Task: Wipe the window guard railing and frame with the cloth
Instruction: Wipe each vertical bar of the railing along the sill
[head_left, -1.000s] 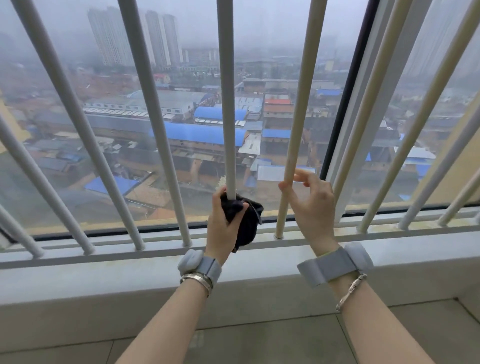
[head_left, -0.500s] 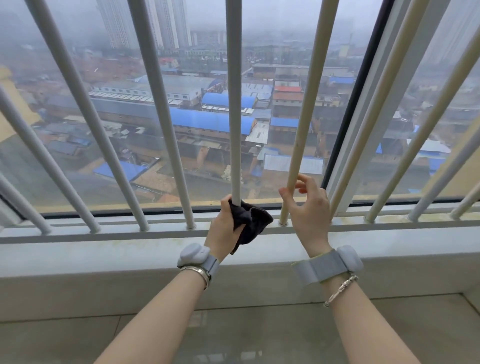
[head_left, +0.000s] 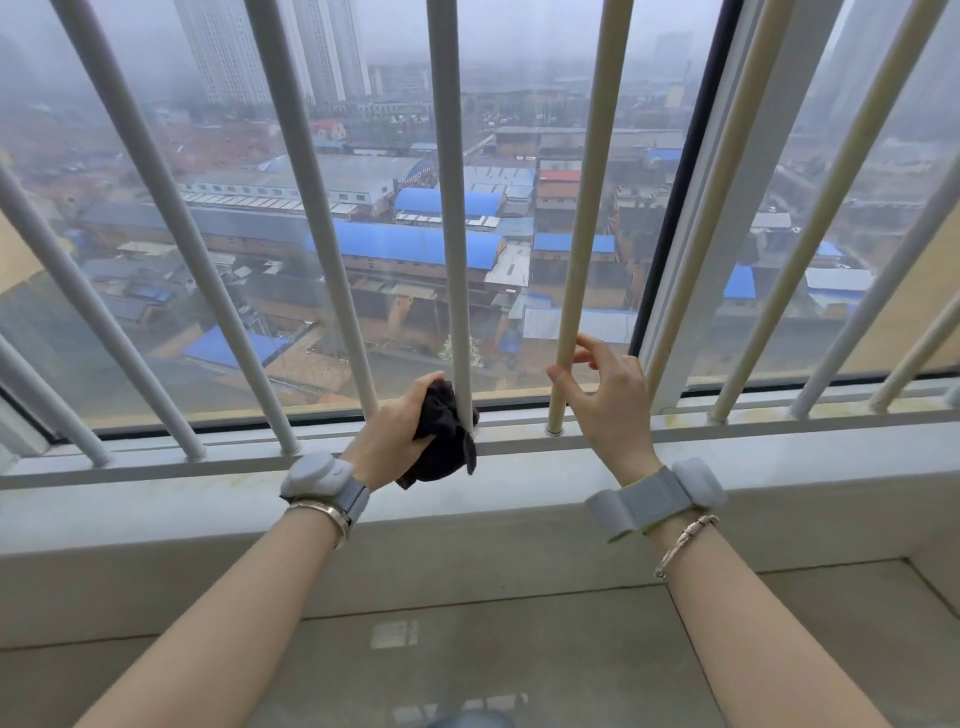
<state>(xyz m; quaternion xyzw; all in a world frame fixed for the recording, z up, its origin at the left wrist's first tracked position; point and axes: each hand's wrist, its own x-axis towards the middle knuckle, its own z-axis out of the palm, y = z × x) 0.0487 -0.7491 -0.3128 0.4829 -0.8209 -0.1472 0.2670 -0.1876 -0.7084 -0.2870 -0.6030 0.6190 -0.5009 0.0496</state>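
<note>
A guard railing of several pale vertical bars stands before the window, set into a bottom rail (head_left: 597, 439). My left hand (head_left: 395, 439) grips a dark cloth (head_left: 441, 441) wrapped around the foot of the middle bar (head_left: 451, 218), right at the bottom rail. My right hand (head_left: 608, 395) loosely holds the neighbouring cream bar (head_left: 582, 223) near its base, thumb and fingers partly around it. The white window frame upright (head_left: 727, 249) rises just right of that hand.
A wide grey sill (head_left: 779, 467) runs below the rail, with yellowish stains at the right. Tiled floor (head_left: 467, 649) lies beneath. Behind the glass are rooftops and towers. Both wrists carry grey bands and bracelets.
My left hand has slid the cloth down the middle bar to its base at the rail. My right hand stays low on the cream bar, its grip looser.
</note>
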